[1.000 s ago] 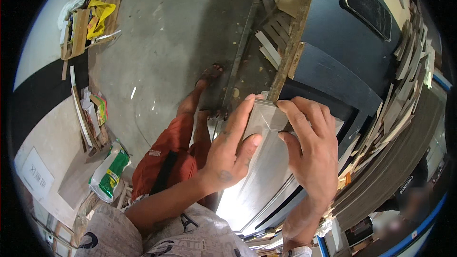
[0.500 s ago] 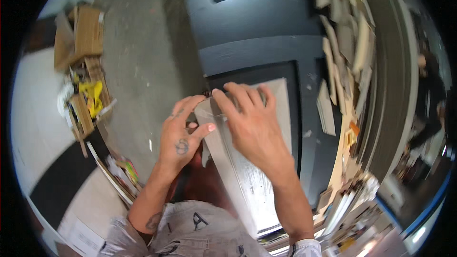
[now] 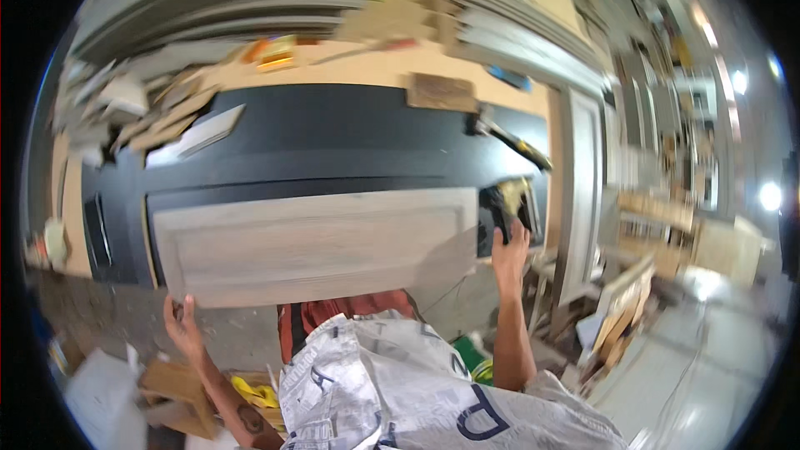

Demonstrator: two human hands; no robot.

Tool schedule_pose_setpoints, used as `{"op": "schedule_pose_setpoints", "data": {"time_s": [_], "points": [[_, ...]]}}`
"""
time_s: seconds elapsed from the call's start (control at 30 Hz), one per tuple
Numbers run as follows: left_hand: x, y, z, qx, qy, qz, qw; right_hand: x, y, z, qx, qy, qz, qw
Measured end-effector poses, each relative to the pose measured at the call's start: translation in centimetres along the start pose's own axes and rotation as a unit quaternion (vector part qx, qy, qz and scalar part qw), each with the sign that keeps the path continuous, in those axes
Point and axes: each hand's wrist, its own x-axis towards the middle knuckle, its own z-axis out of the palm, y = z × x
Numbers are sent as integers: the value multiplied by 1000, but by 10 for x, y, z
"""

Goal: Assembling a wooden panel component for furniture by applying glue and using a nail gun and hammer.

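Observation:
A long pale wood-grain cabinet door with a recessed middle lies across the dark bench panel, its near edge toward me. At its near left corner, my left hand has thumb and fingertips on the edge, slightly blurred. Beyond the door's right end, my right hand has its fingers around the dark handle of a black-and-yellow power tool; its exact kind is blurred. A hammer with a black and yellow handle lies just behind that tool.
Loose wood offcuts are piled at the bench's far left. A brown block lies at the back, with stacked boards behind. An upright framed door stands right of the bench. Cardboard boxes sit on the floor at left.
My view has turned to the right, so the bench now runs across it. Both hands were close together at one end of the door; now they are apart, the right at the tool.

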Motion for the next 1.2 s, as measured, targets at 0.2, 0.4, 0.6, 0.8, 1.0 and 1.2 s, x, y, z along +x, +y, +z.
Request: {"op": "schedule_pose_setpoints", "data": {"time_s": [0.2,0.4,0.6,0.8,1.0,1.2], "points": [[20,11,1,-7,-126,71,989,9,27,-18,145,25,38,988],[27,-8,-2,68,-90,85,990,-29,-32,8,114,-60,20,991],[31,-18,-4,45,-115,86,989,-31,-45,11,94,-60,83,990],[43,-32,-8,57,-118,87,988,-31,-45,5,76,-70,94,990],[41,-32,-9,83,-115,31,989,-41,-43,-5,43,-131,125,983],[36,-36,-4,69,-65,27,995,-50,-37,-15,10,-169,138,976]]}}
